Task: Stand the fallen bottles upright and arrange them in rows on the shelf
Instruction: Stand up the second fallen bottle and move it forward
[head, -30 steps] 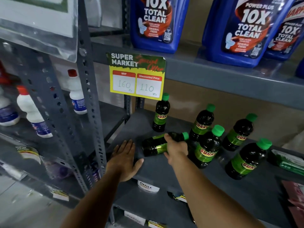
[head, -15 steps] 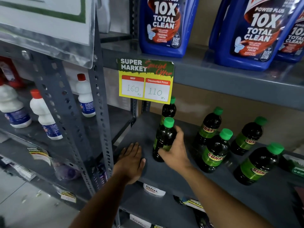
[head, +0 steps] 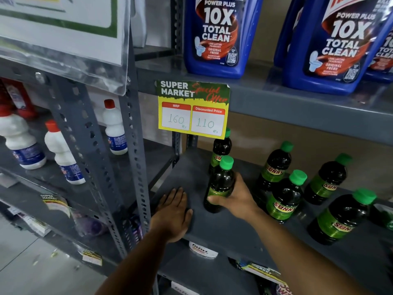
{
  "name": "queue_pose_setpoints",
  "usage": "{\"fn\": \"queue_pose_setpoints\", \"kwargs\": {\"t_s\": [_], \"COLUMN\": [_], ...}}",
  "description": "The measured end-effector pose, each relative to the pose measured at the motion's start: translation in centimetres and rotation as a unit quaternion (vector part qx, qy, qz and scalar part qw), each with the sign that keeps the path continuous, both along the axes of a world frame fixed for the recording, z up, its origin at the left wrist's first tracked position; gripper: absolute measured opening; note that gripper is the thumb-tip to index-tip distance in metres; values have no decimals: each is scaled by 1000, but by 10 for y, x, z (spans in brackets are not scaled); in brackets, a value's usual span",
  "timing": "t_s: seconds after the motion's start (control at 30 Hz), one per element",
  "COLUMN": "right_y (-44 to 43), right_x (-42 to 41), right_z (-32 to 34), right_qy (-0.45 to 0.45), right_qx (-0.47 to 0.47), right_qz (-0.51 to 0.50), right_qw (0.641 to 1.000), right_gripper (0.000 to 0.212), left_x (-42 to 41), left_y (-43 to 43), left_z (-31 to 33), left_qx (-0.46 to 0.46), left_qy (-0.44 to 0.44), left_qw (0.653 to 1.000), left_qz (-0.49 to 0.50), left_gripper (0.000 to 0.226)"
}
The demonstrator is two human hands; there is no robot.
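Six bottles are standing on the shelf. The held bottle is standing directly before the rear-left bottle. Four bottles are sitting to their right in two staggered rows. The price tag is hanging above them, under the jugs on the upper shelf.

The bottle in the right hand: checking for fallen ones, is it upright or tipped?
Upright: the bottle stands base down on the shelf, green cap up, right hand around it.

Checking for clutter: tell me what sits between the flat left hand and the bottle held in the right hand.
Nothing: the head view shows bare grey shelf between the left hand and the held bottle.
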State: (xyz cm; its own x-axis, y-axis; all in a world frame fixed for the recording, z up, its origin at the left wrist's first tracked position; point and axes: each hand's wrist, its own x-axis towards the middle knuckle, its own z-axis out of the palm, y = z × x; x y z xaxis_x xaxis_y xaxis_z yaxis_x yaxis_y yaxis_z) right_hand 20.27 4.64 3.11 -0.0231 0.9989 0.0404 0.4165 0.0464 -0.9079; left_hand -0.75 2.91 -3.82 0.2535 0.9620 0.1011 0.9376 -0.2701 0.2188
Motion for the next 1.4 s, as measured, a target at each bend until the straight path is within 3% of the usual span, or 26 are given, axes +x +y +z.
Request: {"fn": "queue_pose_setpoints", "kwargs": {"t_s": [0.07, 0.13, 0.2, 0.3, 0.43, 0.83, 1.4], "right_y": [-1, -2, -1, -3, -5, -10, -60], "right_x": [-7, -9, -6, -2, 3, 4, -16], "right_z": [1, 0, -6, -14, -26, -41, -57], "right_qy": [-22, 9, 20, -16, -34, -93, -96], "right_qx": [31, 24, 12, 27, -6, 3, 13], "right_qz": [-43, -16, 19, -25, 3, -34, 12], "right_qw": [998, 1000, 1000, 999, 999, 995, 995], "right_gripper": [94, 101, 98, 95, 88, 72, 71], "left_x": [0, 1, 2, 2, 2, 1, 2], "left_y": [0, 0, -1, -1, -1, 2, 4], "left_z": [1, 3, 4, 4, 5, 2, 1], "left_qx": [-2, -4, -8, -7, -4, -17, -27], "left_qy": [-1, 0, 3, 3, 2, 15, 22], "left_qw": [1000, 1000, 1000, 1000, 1000, 1000, 999], "left_qz": [1, 1, 1, 2, 1, 1, 10], "left_gripper": [80, 82, 83, 86, 84, 79, 78]}}
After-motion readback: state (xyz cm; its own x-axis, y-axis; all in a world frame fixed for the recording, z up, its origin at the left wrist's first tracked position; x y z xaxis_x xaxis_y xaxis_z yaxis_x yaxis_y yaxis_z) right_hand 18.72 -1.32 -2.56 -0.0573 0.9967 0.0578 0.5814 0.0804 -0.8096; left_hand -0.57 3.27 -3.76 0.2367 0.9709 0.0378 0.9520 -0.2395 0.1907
